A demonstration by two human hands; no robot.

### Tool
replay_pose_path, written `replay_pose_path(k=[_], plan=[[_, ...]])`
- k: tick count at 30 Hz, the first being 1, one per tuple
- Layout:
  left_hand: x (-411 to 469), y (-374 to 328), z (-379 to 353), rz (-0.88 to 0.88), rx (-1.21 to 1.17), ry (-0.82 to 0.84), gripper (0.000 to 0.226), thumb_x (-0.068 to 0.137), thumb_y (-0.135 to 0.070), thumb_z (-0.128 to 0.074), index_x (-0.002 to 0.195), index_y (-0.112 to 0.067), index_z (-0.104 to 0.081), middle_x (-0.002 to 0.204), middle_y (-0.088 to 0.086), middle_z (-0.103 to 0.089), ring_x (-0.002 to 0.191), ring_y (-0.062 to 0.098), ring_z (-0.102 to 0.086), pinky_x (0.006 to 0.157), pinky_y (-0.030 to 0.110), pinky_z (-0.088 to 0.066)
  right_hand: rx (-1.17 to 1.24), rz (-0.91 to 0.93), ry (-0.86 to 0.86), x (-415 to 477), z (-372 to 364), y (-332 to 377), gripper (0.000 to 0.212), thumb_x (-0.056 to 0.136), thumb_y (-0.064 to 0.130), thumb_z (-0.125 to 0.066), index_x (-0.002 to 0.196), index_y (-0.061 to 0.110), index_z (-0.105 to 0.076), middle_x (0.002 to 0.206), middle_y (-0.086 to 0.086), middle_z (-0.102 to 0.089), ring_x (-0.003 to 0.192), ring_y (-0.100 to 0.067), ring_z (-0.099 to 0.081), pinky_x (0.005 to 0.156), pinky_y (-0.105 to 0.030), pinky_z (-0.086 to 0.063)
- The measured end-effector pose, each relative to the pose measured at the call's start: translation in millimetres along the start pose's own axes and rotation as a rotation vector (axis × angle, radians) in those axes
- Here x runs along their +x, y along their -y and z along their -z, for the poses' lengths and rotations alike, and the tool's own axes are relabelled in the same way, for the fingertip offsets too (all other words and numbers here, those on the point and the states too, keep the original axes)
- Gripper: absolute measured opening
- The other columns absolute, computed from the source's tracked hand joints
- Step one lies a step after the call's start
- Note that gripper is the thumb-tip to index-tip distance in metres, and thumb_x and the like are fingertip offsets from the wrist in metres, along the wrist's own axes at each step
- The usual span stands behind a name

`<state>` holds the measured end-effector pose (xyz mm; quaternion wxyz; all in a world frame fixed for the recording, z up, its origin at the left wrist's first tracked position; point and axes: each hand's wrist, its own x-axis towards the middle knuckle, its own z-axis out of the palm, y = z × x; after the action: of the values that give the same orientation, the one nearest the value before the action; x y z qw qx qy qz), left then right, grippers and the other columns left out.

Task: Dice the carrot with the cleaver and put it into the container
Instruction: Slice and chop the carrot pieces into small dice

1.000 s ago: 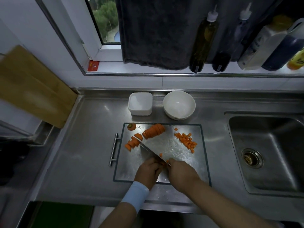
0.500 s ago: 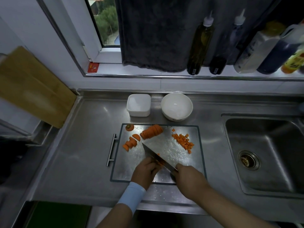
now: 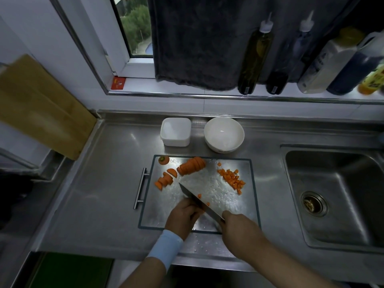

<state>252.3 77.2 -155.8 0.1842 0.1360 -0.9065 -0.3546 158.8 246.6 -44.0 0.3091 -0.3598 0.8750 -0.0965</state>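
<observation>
1. Head view, versus 1 s ago: the right hand (image 3: 239, 231) has pulled back from over the steel cutting board (image 3: 207, 183) to its near edge. Versus 0.5 s ago: hands and blade sit about the same.
2. Right hand is fisted round the handle of the dark-bladed steel cleaver (image 3: 197, 199). The blade runs diagonally, tip toward far-left, edge down at the board.
3. Left hand (image 3: 182, 217) has a light blue wristband (image 3: 166, 250). Its fingers are curled and its knuckles touch the blade's left face. Whatever is under the fingers is hidden, so I cannot tell what it holds.
4. Two small orange bits (image 3: 199, 196) lie just right of the blade.
5. All visible carrot is on the board:
   - sliced orange carrot chunk (image 3: 192, 165) at far centre
   - half-moon slices (image 3: 165, 179) at far left
   - stem end (image 3: 163, 160) at the far-left corner
   - diced pile (image 3: 231, 179) at far right
6. White square plastic container (image 3: 175, 132) sits just beyond the board, beside a white round bowl (image 3: 224, 134). It is well apart from the dice.
7. Surroundings:
   - steel sink (image 3: 332, 194) at right
   - wooden board (image 3: 41, 107) leaning at left
   - dark towel (image 3: 197, 38) and squeeze bottles (image 3: 255, 55) at the windowsill
</observation>
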Motion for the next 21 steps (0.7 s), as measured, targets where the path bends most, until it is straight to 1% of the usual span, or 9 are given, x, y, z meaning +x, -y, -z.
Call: replay_pose_path(k=[3,5,7,9,13,16,17,19,21], plan=[[-1,0,-1,0.001,-0.022,-0.014,0.022,0.087,-0.031,-0.064,0.09,-0.014,-0.077,0.1,0.002,-0.07,0.092,0.011,-0.064,0.088,0.021,-0.051,0.009,-0.007,0.018,10,-5,3,0.011,0.098,0.017,-0.042,0.091,0.025,-0.046,0.078,0.005,-0.052,0.063,-0.011,-0.046,0.053,-0.019,-0.031],[0,1,-1,-0.009,-0.006,-0.012,0.017,0.085,-0.026,-0.067,0.091,-0.013,-0.077,0.1,0.002,-0.07,0.093,0.011,-0.063,0.088,0.021,-0.051,0.024,-0.015,0.031,18,-8,6,0.01,0.099,0.018,-0.042,0.096,0.021,-0.052,0.09,-0.002,-0.062,0.071,-0.017,-0.051,0.064,-0.023,-0.039],[1,1,-1,-0.028,-0.006,-0.019,0.019,0.086,-0.026,-0.064,0.089,-0.011,-0.076,0.098,0.004,-0.069,0.092,0.012,-0.063,0.088,0.02,-0.05,0.045,-0.024,0.031,25,-11,10,0.013,0.1,0.02,-0.042,0.1,0.019,-0.055,0.098,-0.006,-0.066,0.077,-0.02,-0.056,0.068,-0.025,-0.04],[0,1,-1,-0.055,-0.005,-0.025,0.021,0.088,-0.024,-0.061,0.088,-0.009,-0.076,0.098,0.005,-0.069,0.092,0.014,-0.063,0.088,0.02,-0.05,0.049,-0.022,0.024,29,-12,12,0.014,0.1,0.022,-0.042,0.098,0.018,-0.055,0.098,-0.007,-0.067,0.083,-0.023,-0.06,0.068,-0.026,-0.04],[-7,3,1,-0.067,0.019,-0.001,0.022,0.089,-0.021,-0.057,0.094,-0.01,-0.075,0.102,0.004,-0.067,0.091,0.017,-0.064,0.083,0.024,-0.053,0.062,-0.015,0.009,31,-12,14,0.019,0.101,0.025,-0.04,0.097,0.018,-0.057,0.097,-0.007,-0.067,0.084,-0.023,-0.061,0.069,-0.028,-0.043],[-8,0,3,-0.053,0.0,-0.006,0.025,0.09,-0.022,-0.053,0.096,-0.01,-0.074,0.103,0.005,-0.067,0.093,0.018,-0.064,0.085,0.024,-0.052,0.045,-0.008,0.011,25,-13,8,0.02,0.102,0.025,-0.039,0.1,0.018,-0.058,0.096,-0.006,-0.067,0.079,-0.021,-0.06,0.072,-0.03,-0.049],[-8,-2,3,-0.039,-0.008,-0.012,0.026,0.09,-0.023,-0.053,0.096,-0.01,-0.074,0.103,0.005,-0.067,0.092,0.018,-0.064,0.086,0.023,-0.052,0.041,-0.011,0.015,23,-13,5,0.018,0.102,0.025,-0.039,0.099,0.019,-0.057,0.094,-0.004,-0.067,0.076,-0.019,-0.058,0.07,-0.028,-0.048],[-8,-2,2,-0.025,-0.013,-0.017,0.026,0.09,-0.023,-0.053,0.095,-0.01,-0.074,0.103,0.004,-0.067,0.092,0.017,-0.064,0.087,0.021,-0.051,0.034,-0.021,0.023,16,-13,-1,0.015,0.102,0.025,-0.041,0.092,0.024,-0.052,0.084,0.002,-0.061,0.068,-0.013,-0.053,0.059,-0.02,-0.04],[-8,1,2,-0.029,-0.005,-0.01,0.023,0.09,-0.02,-0.055,0.095,-0.01,-0.075,0.102,0.003,-0.068,0.092,0.016,-0.063,0.086,0.022,-0.051,0.019,-0.032,0.028,10,-9,-3,0.023,0.102,0.026,-0.041,0.079,0.03,-0.042,0.073,0.008,-0.05,0.06,-0.007,-0.045,0.05,-0.016,-0.029]])
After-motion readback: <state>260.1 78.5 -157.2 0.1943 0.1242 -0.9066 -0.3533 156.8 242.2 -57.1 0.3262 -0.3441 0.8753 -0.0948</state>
